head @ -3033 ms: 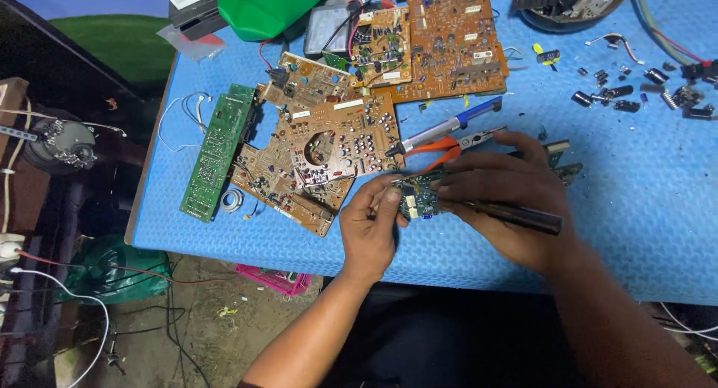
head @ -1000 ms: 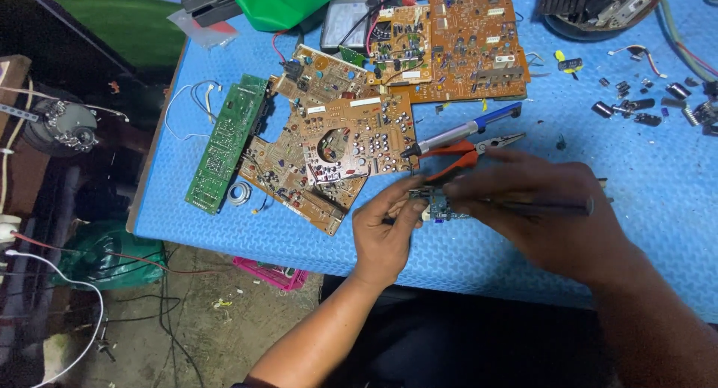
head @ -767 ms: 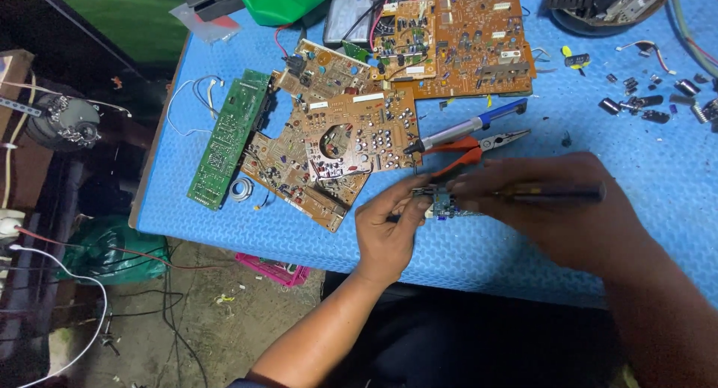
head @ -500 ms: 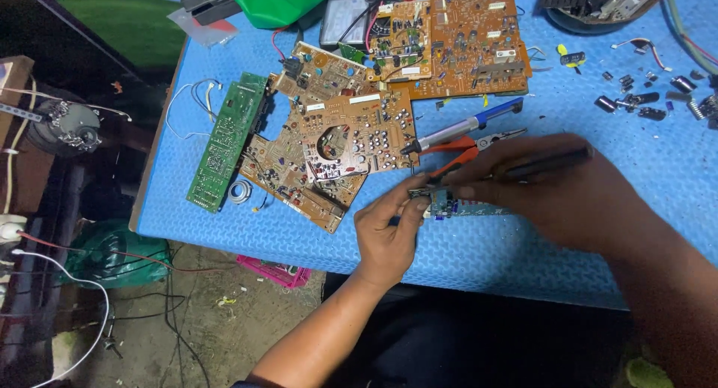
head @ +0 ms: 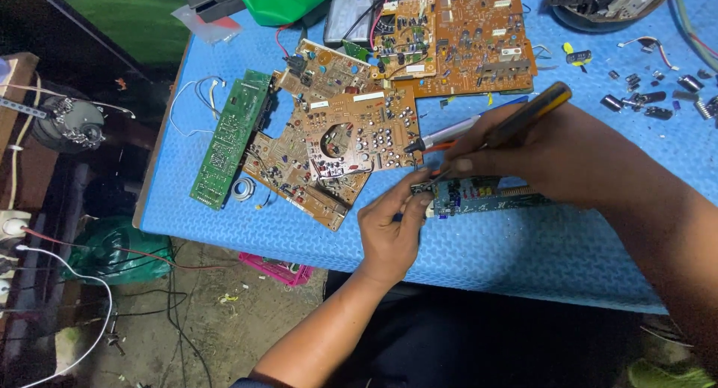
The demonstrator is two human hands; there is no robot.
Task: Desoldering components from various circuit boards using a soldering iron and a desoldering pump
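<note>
While both hands work, the scene reads so:
Left hand (head: 390, 234): fingers pinch the near end of a small green circuit board (head: 479, 196) lying on the blue foam-covered table (head: 523, 261).
Right hand (head: 553, 154): fingers are wrapped around a black-and-yellow pen-shaped tool (head: 523, 118), its tip at the board's left end.
Board's place: just at 3 o'clock of the left hand.
Progress: work on this board looks under way; parts remain on it.
Neighbours: brown circuit boards (head: 351, 137) at 11 o'clock, loose dark components (head: 647, 104) at 1 o'clock.
</note>
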